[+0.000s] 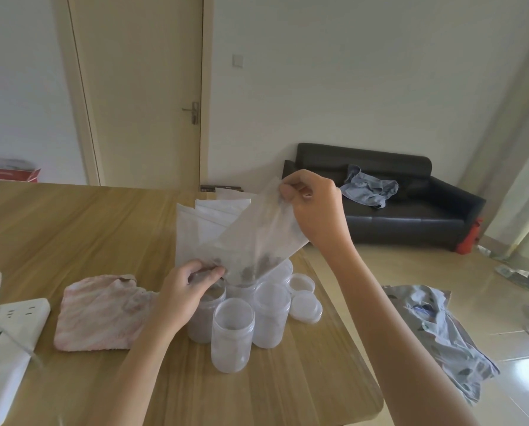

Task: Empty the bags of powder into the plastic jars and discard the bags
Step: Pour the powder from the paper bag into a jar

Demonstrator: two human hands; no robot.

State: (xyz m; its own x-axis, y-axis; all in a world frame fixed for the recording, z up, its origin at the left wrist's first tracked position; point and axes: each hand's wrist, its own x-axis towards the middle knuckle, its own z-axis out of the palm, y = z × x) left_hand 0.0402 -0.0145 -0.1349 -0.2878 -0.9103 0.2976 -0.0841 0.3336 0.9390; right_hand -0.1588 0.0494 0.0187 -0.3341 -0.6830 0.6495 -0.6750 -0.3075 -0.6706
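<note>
While tilted, one bag point(257, 238), five jars point(233, 333).

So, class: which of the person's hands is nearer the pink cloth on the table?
Left. The left hand pinches the bag's lower edge just right of the pink cloth; the right hand holds the bag's raised end, much farther away.

A translucent plastic bag point(257, 232) holding dark brown powder, frosted clear plastic jars point(232, 333), a pink-and-white streaked cloth point(103, 315) — all on a light woodgrain table point(57, 229).

pink cloth point(103, 312), power strip point(14, 315), black sofa point(410, 216)
</note>
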